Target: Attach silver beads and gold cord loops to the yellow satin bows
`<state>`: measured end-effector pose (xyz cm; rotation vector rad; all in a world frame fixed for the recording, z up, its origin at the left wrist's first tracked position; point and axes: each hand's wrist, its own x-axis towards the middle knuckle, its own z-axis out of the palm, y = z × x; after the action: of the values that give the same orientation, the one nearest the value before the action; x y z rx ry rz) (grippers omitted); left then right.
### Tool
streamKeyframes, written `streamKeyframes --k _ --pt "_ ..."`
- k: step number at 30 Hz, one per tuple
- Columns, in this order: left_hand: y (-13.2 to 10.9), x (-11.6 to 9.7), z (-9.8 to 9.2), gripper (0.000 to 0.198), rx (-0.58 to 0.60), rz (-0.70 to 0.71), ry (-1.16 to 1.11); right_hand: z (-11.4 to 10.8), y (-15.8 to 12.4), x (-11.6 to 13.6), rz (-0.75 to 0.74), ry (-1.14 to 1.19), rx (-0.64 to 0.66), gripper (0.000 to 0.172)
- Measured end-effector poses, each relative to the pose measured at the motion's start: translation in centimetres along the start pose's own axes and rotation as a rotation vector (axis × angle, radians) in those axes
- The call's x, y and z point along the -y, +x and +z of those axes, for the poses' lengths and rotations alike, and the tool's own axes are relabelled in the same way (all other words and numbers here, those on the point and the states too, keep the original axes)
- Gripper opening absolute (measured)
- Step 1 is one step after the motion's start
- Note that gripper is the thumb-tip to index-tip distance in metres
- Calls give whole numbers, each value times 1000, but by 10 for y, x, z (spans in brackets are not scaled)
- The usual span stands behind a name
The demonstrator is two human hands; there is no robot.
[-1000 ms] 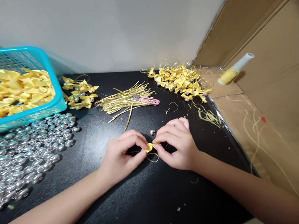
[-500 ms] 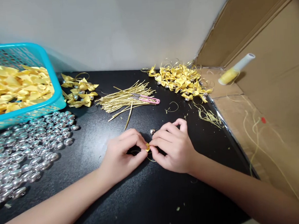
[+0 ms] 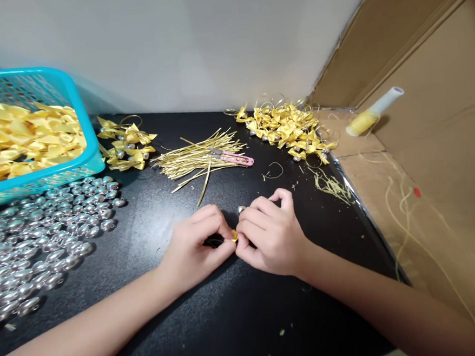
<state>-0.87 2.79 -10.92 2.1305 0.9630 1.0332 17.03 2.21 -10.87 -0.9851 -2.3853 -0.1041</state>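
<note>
Over black table, both hands close together, pinched on yellow bow; silver bead beside right one.

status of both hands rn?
Left hand: closed, pinching the yellow bow.
Right hand: closed, right up at the bow; what its grip holds is hidden.

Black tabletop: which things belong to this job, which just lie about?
Seemingly the job's:
pinched yellow ribbon
oval silver beads
thin gold ties
pink-handled snips
turquoise plastic basket of yellow ribbons

Probably lying about:
pale yellow offcuts
thin curled strand
</note>
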Motion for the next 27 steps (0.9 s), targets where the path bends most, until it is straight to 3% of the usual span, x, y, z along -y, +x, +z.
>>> streamKeyframes --k 8,16,24,27 --pt "-2 3 -1 16 -27 -17 -13 -3 0 -3 107 61 -149 13" --pt "0 1 -2 16 -34 11 -2 -1 0 -2 64 104 -64 13" --pt "-2 0 -3 16 -71 84 1 -5 2 -7 213 185 -193 14" --pt "-3 -1 -5 17 -88 142 5 -7 3 -8 195 291 -153 10"
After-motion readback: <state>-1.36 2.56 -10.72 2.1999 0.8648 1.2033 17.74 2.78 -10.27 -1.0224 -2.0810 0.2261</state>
